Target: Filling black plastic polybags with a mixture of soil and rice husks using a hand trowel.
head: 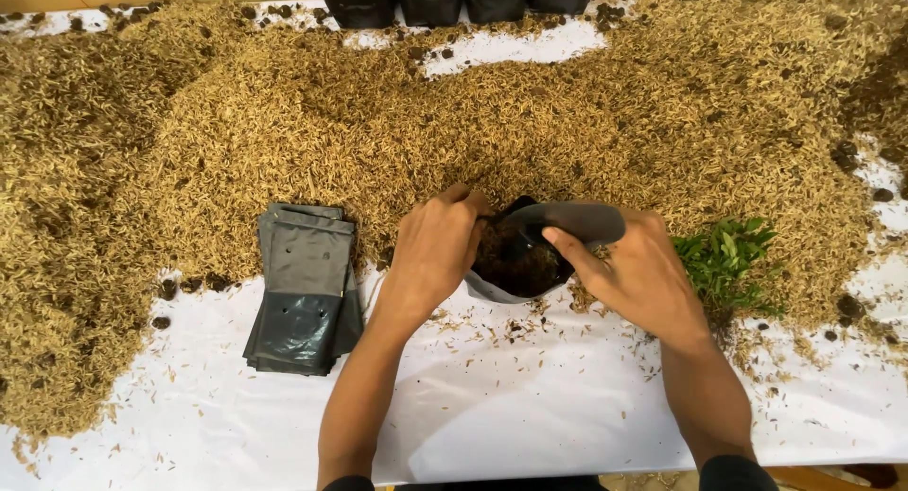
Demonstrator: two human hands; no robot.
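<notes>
Your left hand (pixel 437 247) curls fingers into the soil-filled black grow bag (pixel 530 259) at centre; your right hand (pixel 636 273) pinches its glossy rim; flat bags (pixel 303 288) at nine o'clock, husks (pixel 284 122) beyond

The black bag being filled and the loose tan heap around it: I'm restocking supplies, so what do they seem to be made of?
The black bag looks like thin plastic film: glossy, creased, its rim folding under both hands. The flat stack of bags shows the same sheen and punched holes. The tan heap looks like dry grain husk, probably rice: light, matte flakes.
</notes>
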